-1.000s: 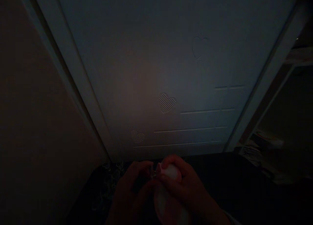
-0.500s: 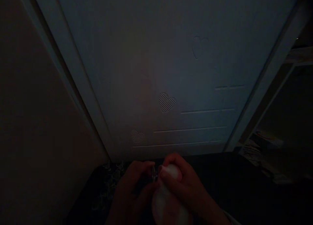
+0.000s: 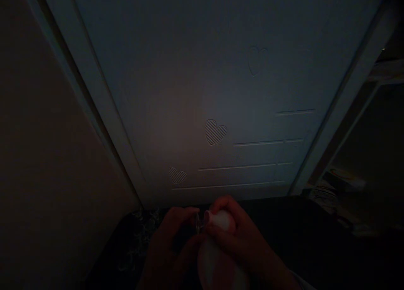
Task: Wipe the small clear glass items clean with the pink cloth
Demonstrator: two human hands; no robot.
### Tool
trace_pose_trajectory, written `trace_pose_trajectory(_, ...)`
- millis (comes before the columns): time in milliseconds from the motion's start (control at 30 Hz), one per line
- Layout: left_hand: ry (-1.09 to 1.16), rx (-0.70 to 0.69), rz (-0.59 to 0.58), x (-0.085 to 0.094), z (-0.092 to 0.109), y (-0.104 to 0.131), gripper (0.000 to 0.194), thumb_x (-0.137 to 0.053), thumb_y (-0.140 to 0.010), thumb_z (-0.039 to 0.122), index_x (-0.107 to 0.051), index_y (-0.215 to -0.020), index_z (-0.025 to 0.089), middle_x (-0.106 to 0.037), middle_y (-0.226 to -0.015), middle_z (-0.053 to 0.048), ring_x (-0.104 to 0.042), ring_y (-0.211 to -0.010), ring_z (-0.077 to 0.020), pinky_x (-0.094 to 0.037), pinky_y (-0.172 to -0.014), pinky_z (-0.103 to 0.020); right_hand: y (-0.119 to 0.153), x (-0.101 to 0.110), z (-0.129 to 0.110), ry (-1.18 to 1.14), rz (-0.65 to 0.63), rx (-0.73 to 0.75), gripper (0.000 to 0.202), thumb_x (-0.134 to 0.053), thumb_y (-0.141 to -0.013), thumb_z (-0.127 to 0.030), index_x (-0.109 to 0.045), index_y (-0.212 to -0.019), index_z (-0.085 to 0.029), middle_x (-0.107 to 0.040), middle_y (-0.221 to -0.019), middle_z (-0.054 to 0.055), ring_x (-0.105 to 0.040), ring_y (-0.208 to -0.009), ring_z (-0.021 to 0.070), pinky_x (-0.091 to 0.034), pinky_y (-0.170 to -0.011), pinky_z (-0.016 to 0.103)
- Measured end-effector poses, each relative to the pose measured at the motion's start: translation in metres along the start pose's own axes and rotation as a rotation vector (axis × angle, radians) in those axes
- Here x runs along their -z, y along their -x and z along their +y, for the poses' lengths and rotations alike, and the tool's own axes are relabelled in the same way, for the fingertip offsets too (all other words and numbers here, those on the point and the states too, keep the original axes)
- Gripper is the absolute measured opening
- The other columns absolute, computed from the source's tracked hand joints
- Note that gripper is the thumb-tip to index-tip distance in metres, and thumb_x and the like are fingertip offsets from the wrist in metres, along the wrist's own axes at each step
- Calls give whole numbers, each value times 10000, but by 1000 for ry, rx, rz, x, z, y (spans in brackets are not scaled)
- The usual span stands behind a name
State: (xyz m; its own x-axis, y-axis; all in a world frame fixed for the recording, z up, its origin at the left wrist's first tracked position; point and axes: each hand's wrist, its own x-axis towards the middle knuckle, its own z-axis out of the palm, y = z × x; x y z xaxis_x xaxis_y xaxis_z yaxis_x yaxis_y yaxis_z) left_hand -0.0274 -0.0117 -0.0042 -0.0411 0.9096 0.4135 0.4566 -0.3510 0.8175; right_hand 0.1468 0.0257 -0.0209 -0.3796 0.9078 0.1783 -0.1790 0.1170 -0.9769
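Low in the dim head view, my right hand (image 3: 241,235) is wrapped around a pink-and-white striped balloon (image 3: 221,267). Its short neck pokes out to the left between my thumb and fingers, and a rounded part bulges below the hand. Just left of the neck, my left hand (image 3: 175,239) pinches a small clear plastic piece (image 3: 198,223) between thumb and fingertips. The piece is very close to the neck's mouth; whether they touch I cannot tell.
Several clear plastic pieces (image 3: 139,239) lie on the dark surface (image 3: 284,222) to the left. Behind it rises a pale panel (image 3: 189,92) with engraved hearts and lines. A wall (image 3: 47,155) is at left, and shelves with stacked papers (image 3: 344,182) at right.
My right thumb has slid slightly down, leaving the balloon's mouth and neck more exposed. The left hand with the clear piece has barely moved.
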Motion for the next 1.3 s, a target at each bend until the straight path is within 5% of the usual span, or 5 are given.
trace_pose_trajectory(633,65,35,99,-3,12,2,175,-751,-749,317,-777,-922,308,-755,-844,4,-693,-791,-211,-557,-757,-292,3,2,-10,217,-34,2,151,-673,-809,-325,-582,-870,-222,-527,-745,-28,-466,-648,134,-372,-553,222)
trace_pose_trajectory(767,58,20,12,-4,10,2,198,-763,-748,309,-776,-945,311,-764,-867,4,-700,-801,-209,-556,-743,-279,3,3,-8,218,-39,-1,156,-676,-778,-285,-567,-872,-225,-517,-747,-35,-459,-643,130,-371,-560,225)
trace_pose_trajectory(900,96,15,108,-5,8,3,169,-753,-758,329,-774,-925,311,-748,-839,18,-682,-787,-203,-544,-758,-283,3,3,-5,242,-47,4,152,-664,-765,-251,-552,-864,-219,-521,-756,-30,-459,-650,133,-370,-563,230)
trace_pose_trajectory(1300,17,-39,8,-1,0,3,210,-764,-774,295,-762,-980,335,-755,-850,33,-698,-774,-180,-556,-725,-251,3,4,-3,221,-87,45,219,-582,-697,-119,-536,-884,-223,-529,-751,-38,-461,-645,134,-364,-552,231)
